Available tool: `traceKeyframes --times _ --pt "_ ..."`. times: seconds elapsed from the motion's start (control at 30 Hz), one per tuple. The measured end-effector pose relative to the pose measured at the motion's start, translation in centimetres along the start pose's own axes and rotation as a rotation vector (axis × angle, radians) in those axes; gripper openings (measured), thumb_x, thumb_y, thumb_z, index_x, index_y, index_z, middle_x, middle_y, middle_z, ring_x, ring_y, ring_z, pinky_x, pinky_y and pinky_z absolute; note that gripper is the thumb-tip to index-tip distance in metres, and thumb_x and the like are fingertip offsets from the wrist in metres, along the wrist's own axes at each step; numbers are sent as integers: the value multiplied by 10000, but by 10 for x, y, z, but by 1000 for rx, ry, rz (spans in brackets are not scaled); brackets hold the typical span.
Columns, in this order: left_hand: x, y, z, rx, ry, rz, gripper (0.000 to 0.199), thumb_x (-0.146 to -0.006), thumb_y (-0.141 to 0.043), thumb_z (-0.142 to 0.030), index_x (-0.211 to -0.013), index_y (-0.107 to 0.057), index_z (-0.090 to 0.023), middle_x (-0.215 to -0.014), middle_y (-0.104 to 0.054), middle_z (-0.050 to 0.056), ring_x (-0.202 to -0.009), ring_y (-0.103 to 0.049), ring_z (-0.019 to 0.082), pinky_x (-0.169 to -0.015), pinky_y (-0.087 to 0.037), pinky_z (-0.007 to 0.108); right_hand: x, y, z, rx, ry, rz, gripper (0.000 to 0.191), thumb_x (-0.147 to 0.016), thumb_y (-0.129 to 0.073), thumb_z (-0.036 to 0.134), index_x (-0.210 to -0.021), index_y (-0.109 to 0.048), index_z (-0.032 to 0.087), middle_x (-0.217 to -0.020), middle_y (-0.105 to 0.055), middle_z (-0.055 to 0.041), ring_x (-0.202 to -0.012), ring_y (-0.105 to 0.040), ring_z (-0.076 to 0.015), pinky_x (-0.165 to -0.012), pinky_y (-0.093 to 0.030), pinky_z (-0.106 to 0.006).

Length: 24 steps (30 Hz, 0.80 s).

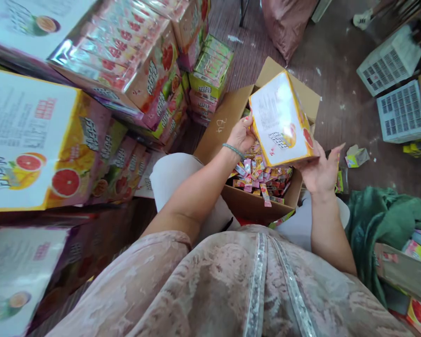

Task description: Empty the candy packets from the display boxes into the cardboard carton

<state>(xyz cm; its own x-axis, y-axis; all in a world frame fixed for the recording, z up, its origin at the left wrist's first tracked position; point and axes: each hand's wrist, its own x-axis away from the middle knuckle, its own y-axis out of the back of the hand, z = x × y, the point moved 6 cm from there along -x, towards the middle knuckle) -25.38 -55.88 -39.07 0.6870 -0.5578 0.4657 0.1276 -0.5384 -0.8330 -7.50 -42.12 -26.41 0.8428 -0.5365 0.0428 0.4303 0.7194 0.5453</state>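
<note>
Between my two hands is a white box with yellow edges [279, 117], with fruit pictures on it, tilted above an open cardboard carton [221, 124]. My left hand [243, 135] grips the box's left edge; a beaded bracelet is on that wrist. My right hand [321, 171] supports the lower right corner, with its thumb and some fingers spread outward. Below the box, many small colourful sachets [256, 175] lie loose in the carton, which stands between my knees. The white box hides part of the carton's inside.
Stacks of wrapped fruit-print boxes [126, 51] rise at the left. A pink sack [287, 23] stands beyond the carton. White crates [400, 112], a green cloth [389, 220] and a small opened box [357, 156] are at the right. Part of a person's shoe [362, 20] shows at the top right.
</note>
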Motion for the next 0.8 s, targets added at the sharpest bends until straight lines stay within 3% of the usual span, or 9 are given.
traceKeyframes --times 0.13,0.23,0.33,0.43,0.53,0.63,0.73,0.8 --pt "19 -9 -7 -70 -80 -60 212 -916 -828 -210 -1074 -687 -231 -1027 -800 35 -1085 -786 249 -873 -625 316 21 9 -8 -92 -5 -122 974 -870 -745 844 -1608 -561 236 -1446 -715 -164 -1308 -722 -353 -1066 -649 -590" --pt "44 -20 -9 -117 -86 -6 266 -881 -863 -181 -1058 -673 -239 -1035 -791 16 -1080 -781 237 -884 -619 302 27 5 -8 -12 24 -148 1107 -767 -915 727 -1673 -493 253 -1466 -699 -157 -1263 -733 -336 -1088 -641 -587" --pt "64 -26 -16 -167 -59 73 229 -914 -846 -205 -1080 -690 -231 -1014 -788 20 -1018 -787 216 -853 -610 274 34 6 -2 -39 62 -116 1038 -848 -865 678 -1713 -455 278 -1442 -711 -132 -1259 -736 -322 -1110 -634 -578" --pt "70 -23 -33 -228 -45 116 196 -984 -789 -307 -1147 -723 -220 -945 -781 27 -878 -783 185 -754 -588 239 45 29 5 9 154 -266 990 -914 -793 658 -1753 -414 293 -1531 -650 -133 -1398 -671 -340 -1172 -599 -571" --pt "61 -7 -52 -250 -66 16 268 -986 -779 -398 -1185 -744 -222 -820 -758 23 -726 -741 167 -640 -556 223 52 47 -2 169 145 -345 954 -923 -737 708 -1733 -468 281 -1594 -597 -145 -1493 -592 -362 -1172 -595 -583" --pt "49 10 -58 -268 -45 -110 237 -944 -809 -398 -1108 -757 -234 -682 -698 13 -593 -657 156 -541 -512 231 55 54 -19 139 119 -360 944 -897 -731 735 -1690 -524 265 -1567 -619 -140 -1451 -615 -350 -1158 -604 -570" --pt "44 20 -55 -277 0 -149 147 -933 -807 -359 -1001 -749 -243 -636 -661 11 -540 -604 151 -498 -480 243 50 71 -35 24 156 -422 962 -896 -730 728 -1693 -498 242 -1516 -646 -134 -1377 -662 -332 -1177 -586 -562" --pt "45 21 -56 -273 6 -151 128 -927 -802 -353 -989 -747 -254 -633 -654 10 -537 -597 155 -490 -480 252 41 93 -44 124 138 -437 1006 -890 -724 753 -1703 -473 217 -1498 -647 -155 -1373 -659 -347 -1182 -568 -590"
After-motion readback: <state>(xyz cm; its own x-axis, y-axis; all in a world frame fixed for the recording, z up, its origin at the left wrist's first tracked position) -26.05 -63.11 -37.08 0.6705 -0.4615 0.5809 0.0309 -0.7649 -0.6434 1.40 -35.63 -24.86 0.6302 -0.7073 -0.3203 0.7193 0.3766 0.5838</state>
